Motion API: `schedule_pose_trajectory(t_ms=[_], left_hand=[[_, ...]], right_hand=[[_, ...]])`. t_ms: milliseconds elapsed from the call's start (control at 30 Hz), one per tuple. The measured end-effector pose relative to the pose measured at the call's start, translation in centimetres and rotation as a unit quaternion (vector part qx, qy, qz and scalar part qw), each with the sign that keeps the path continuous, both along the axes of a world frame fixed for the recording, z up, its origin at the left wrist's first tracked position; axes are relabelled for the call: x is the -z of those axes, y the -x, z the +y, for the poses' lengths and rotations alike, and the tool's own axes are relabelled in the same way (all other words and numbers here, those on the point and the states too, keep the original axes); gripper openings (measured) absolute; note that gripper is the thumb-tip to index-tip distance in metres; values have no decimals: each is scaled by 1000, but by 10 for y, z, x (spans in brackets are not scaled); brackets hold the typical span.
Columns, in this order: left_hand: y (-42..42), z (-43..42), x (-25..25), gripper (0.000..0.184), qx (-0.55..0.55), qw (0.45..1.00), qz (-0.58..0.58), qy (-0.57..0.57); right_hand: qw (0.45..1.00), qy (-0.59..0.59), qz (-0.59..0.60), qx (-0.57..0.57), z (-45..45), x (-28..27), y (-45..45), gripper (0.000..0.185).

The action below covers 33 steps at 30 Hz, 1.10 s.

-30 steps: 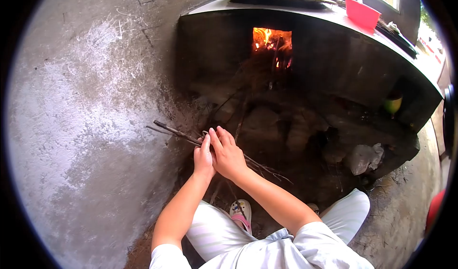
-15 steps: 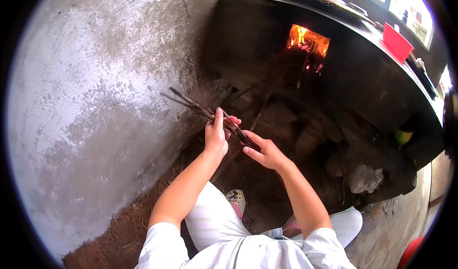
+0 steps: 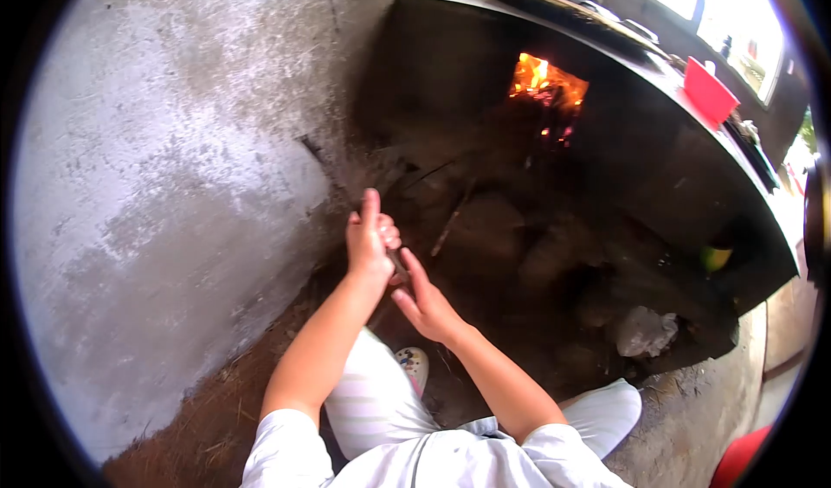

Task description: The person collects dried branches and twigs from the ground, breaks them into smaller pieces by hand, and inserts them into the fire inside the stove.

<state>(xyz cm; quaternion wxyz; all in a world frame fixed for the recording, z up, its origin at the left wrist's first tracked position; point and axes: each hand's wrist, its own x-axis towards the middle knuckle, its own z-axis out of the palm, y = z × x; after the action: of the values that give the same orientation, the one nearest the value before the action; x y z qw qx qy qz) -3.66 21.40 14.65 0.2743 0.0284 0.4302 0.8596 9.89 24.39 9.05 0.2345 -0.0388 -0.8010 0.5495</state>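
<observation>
A small bundle of thin dark sticks (image 3: 397, 265) is in my left hand (image 3: 372, 241), whose fingers are closed round it with the thumb pointing up. The upper ends, blurred by motion, slant up and left against the wall. My right hand (image 3: 426, 304) is at the lower end of the sticks, its fingers stretched out and its thumb apart. The stick ends seem to touch it between thumb and forefinger, though its far fingers are hidden. Beyond both hands, a fire (image 3: 550, 85) burns in the square opening of a dark stove (image 3: 450, 72).
A rough grey wall (image 3: 173, 211) rises close on my left, with straw (image 3: 208, 427) along its foot. Another stick (image 3: 452, 221) leans below the stove. A crumpled plastic bag (image 3: 647, 331) lies at the right. On the stove's top edge stands a red container (image 3: 711, 91).
Both hands have moved down and left with the sticks. The bundle has tilted steeper. My right hand has swung more upright, its fingers straighter. The view has shifted slightly.
</observation>
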Motion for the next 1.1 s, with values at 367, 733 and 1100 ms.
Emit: schedule_pose_trajectory(t_ms=[367, 733, 1100], left_hand=[[-27, 17, -11, 88, 223, 973, 52, 3], [18, -7, -3, 52, 246, 967, 44, 48], [32, 1, 7, 44, 234, 971, 44, 2]], right_hand=[[987, 33, -81, 136, 21, -46, -59, 55], [879, -80, -205, 423, 219, -109, -64, 54], [660, -268, -439, 548, 337, -98, 70, 49]])
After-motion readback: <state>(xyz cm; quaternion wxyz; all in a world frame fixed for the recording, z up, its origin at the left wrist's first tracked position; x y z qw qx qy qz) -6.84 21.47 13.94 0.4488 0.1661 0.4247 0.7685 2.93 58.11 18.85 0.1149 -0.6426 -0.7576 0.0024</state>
